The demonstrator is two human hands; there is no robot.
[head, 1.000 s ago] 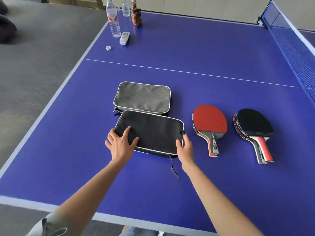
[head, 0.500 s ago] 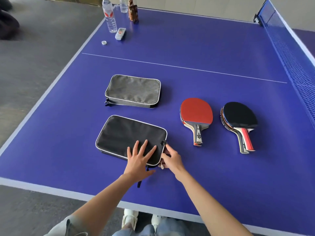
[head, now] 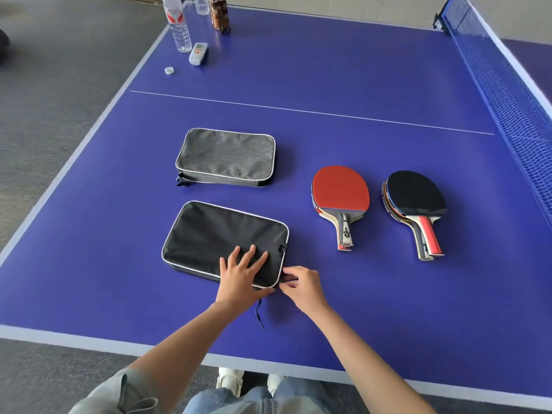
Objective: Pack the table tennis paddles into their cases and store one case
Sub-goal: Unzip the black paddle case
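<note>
Pressing the black case [head: 215,237] flat, left hand [head: 240,271] splayed; right hand [head: 301,286] pinches its zipper, paddles [head: 340,192] beside.

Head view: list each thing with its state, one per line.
Black case: flat, zipped shut.
Grey case: flat, shut.
Red paddles: stacked, unpacked.
Black paddles: stacked, unpacked.
Left hand: pressing black case.
Right hand: pinching at the case's corner.
Bottle: upright, uncapped.
Cap: loose.

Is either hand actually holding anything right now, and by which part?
The right hand pinches the zipper pull at the black case's near right corner. The left hand only presses flat on the case, gripping nothing.
</note>
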